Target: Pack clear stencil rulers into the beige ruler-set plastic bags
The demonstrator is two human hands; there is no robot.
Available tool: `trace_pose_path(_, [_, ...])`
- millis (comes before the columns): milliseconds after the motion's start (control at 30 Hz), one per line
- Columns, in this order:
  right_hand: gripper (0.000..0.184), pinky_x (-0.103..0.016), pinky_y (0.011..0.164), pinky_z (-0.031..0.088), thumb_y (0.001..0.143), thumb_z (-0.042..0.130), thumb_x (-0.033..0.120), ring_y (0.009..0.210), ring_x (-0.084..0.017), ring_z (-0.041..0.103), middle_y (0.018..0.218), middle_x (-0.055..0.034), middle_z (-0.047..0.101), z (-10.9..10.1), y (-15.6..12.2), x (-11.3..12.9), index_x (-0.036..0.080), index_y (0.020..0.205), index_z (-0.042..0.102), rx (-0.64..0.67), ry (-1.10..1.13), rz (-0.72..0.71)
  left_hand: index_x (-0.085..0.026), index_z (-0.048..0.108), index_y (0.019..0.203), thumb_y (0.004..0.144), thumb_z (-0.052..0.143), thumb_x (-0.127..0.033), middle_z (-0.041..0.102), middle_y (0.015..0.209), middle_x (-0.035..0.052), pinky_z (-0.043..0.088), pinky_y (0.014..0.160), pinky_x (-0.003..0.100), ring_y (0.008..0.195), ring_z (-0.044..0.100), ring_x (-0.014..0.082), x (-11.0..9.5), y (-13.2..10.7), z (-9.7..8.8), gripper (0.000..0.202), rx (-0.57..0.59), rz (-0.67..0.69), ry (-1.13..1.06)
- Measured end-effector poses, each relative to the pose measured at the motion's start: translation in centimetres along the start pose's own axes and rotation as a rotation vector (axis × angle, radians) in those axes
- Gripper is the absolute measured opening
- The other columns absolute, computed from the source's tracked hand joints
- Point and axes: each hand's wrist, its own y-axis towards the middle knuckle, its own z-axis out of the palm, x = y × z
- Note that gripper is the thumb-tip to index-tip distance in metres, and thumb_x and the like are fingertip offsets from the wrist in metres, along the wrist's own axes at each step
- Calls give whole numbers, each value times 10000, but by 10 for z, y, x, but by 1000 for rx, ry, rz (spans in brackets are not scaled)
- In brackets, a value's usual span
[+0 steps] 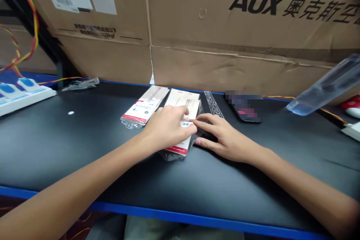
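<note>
My left hand (168, 125) rests on top of a white and red packet (182, 120) in a clear sleeve, fingers curled down on it. My right hand (222, 138) lies beside the packet's right edge, its fingertips touching the clear sleeve and something dark under the fingers. A second, similar packet (144, 107) lies flat just to the left, untouched. A clear plastic ruler-like strip (213, 104) lies behind my right hand.
A black phone (244, 109) lies at the back right. A clear plastic sleeve (329, 84) leans at the far right. Large cardboard boxes (225, 26) wall off the back. A white power strip (19, 92) with red and yellow wires sits far left.
</note>
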Motion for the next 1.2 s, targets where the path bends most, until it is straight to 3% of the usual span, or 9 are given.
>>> trace_pose_path(367, [594, -537, 995, 429, 965, 463, 593, 1162, -299, 519, 1319, -129, 524, -6, 0, 1, 315, 1490, 448, 35, -37, 24, -217, 586, 1247, 789, 581, -449, 724, 1028, 91, 507, 738, 383, 919, 687, 319, -5, -5, -2, 514, 0, 46, -5])
trace_pose_path(467, [608, -559, 995, 423, 941, 492, 613, 1124, -306, 531, 1281, -126, 539, -7, -2, -3, 329, 1478, 470, 28, -45, 42, -214, 513, 1301, 779, 607, -441, 675, 1196, 105, 517, 792, 402, 992, 675, 320, -7, -5, 0, 577, -26, 45, -67])
trace_pose_path(567, [635, -568, 986, 421, 929, 491, 637, 1089, -306, 532, 1236, -126, 551, -6, -2, -3, 330, 1484, 465, 35, -70, 50, -201, 433, 1371, 759, 632, -437, 514, 1437, 123, 515, 889, 423, 1103, 641, 327, -8, -7, 3, 685, -50, 48, -114])
trace_pose_path(633, [659, -568, 980, 417, 926, 477, 655, 1063, -303, 529, 1201, -128, 555, -6, 0, -1, 314, 1489, 462, 42, -92, 59, -197, 385, 1411, 747, 645, -448, 440, 1501, 122, 505, 939, 433, 1157, 614, 336, -8, -8, 4, 756, -52, 59, -128])
trace_pose_path(900, [700, -541, 978, 414, 915, 467, 680, 1033, -291, 523, 1188, -126, 547, -10, -1, 2, 282, 1490, 462, 61, -101, 61, -203, 296, 1494, 710, 672, -446, 349, 1564, 111, 439, 1065, 453, 1337, 462, 382, -8, -7, 2, 902, -47, 52, -128])
trace_pose_path(1200, [717, -540, 928, 427, 903, 457, 700, 966, -288, 523, 1089, -116, 550, -10, -2, 4, 273, 1479, 477, 74, -151, 81, -260, 262, 1514, 684, 698, -454, 321, 1577, 92, 468, 1038, 447, 1323, 481, 372, -9, -9, 3, 958, -29, 41, -173])
